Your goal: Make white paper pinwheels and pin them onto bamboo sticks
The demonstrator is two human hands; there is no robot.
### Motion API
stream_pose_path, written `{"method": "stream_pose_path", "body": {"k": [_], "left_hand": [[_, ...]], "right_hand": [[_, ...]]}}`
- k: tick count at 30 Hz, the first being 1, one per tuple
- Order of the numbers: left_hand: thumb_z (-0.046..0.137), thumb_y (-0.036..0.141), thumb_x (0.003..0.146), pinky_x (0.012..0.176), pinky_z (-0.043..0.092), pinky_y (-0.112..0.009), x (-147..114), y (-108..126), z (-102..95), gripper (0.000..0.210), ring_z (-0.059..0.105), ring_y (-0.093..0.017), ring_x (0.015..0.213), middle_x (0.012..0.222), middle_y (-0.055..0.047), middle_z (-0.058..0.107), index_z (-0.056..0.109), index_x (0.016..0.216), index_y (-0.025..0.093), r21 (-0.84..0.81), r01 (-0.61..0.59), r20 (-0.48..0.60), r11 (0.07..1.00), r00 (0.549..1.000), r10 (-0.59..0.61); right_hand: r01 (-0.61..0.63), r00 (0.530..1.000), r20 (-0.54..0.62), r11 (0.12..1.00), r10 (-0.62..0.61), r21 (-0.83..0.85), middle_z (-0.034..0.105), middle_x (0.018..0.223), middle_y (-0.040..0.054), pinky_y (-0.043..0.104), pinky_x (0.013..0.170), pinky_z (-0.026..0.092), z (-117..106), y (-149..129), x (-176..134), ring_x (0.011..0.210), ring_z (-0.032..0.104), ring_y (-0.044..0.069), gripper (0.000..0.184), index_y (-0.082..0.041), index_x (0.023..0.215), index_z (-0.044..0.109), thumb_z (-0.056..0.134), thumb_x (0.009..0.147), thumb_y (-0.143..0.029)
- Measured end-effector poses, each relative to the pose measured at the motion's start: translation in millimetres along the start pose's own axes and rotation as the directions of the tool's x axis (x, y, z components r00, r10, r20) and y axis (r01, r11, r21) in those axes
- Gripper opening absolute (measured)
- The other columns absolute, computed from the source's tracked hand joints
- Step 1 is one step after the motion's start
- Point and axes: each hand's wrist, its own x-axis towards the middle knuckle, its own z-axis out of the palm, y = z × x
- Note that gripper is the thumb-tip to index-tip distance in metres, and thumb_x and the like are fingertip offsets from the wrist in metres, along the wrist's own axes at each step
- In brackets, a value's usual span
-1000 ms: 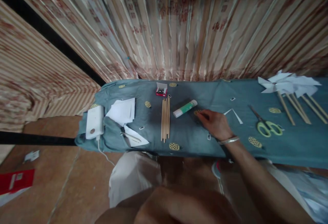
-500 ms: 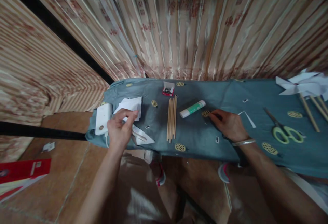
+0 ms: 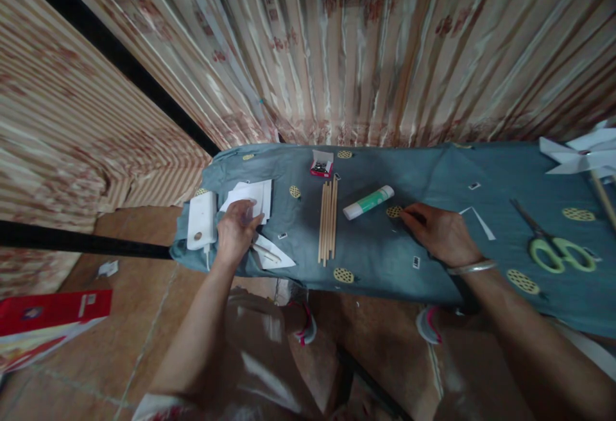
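On a stack of white paper pieces (image 3: 262, 196) at the table's left, my left hand (image 3: 235, 231) rests with bent fingers, the thumb apart from them. A folded white paper piece (image 3: 282, 255) with a pale stick-like thing on it lies just below that hand. My right hand (image 3: 440, 235) lies on the cloth right of the glue stick (image 3: 368, 202), its fingers pinched together; whatever they hold, if anything, is hidden. Several wooden sticks (image 3: 328, 222) lie side by side between the hands. Behind them stands a small open red box (image 3: 321, 165) of small dark metal pieces.
Green-handled scissors (image 3: 553, 248) and a thin white paper strip (image 3: 482, 224) lie right of my right hand. A white paper pinwheel (image 3: 582, 154) is at the far right. A white device (image 3: 202, 220) with a cable sits at the left end of the blue-green cloth (image 3: 308, 283).
My left hand has lowered onto the paper stack, and its thumb and fingers have parted. My right hand stays by the glue stick. The view has shifted slightly.
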Motion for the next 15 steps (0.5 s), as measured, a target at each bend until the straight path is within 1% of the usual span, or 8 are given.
{"method": "stream_pose_path", "body": {"k": [3,7,12,15], "left_hand": [[0.058,0.037,0.083,0.093,0.054,-0.040,-1.1,-6.3,-1.2,0.030,0.068,-0.027,0.104,0.114,-0.013,0.071,0.070,0.101,0.016,-0.032,0.001,0.003,0.999,1.000,-0.001],[0.049,0.036,0.085,0.092,0.055,-0.039,-2.1,-11.8,-1.9,0.034,0.071,-0.026,0.098,0.105,-0.013,0.075,0.073,0.096,0.014,-0.035,0.026,-0.013,0.999,1.000,-0.026],[0.053,0.038,0.080,0.083,0.055,-0.036,0.2,-8.5,-2.9,0.035,0.073,-0.027,0.090,0.096,-0.012,0.077,0.076,0.089,0.014,-0.015,0.132,-0.028,0.991,0.991,-0.132],[0.057,0.039,0.076,0.076,0.055,-0.033,1.9,-5.1,-3.3,0.032,0.073,-0.026,0.083,0.088,-0.011,0.078,0.075,0.083,0.014,-0.050,0.204,-0.045,0.978,0.977,-0.206]], "right_hand": [[-0.001,1.000,0.003,1.000,0.001,-0.009,0.075,0.076,0.0069,0.032,0.059,0.046,0.1,0.1,0.5,0.067,0.071,0.026,0.028,-0.022,0.088,0.072,0.050,0.091,-0.040],[0.006,1.000,-0.003,1.000,-0.006,-0.022,0.075,0.077,0.0068,0.032,0.060,0.046,1.6,0.6,0.3,0.069,0.072,0.026,0.027,-0.022,0.090,0.071,0.050,0.091,-0.039],[0.004,1.000,0.001,1.000,-0.004,-0.026,0.076,0.080,0.0076,0.033,0.061,0.046,1.0,0.1,-0.2,0.072,0.073,0.027,0.028,-0.022,0.091,0.071,0.049,0.092,-0.039],[0.019,1.000,-0.007,0.999,-0.019,-0.030,0.076,0.079,0.0071,0.032,0.060,0.046,0.2,-0.7,-0.2,0.070,0.072,0.026,0.029,-0.023,0.091,0.072,0.048,0.092,-0.040]]}}
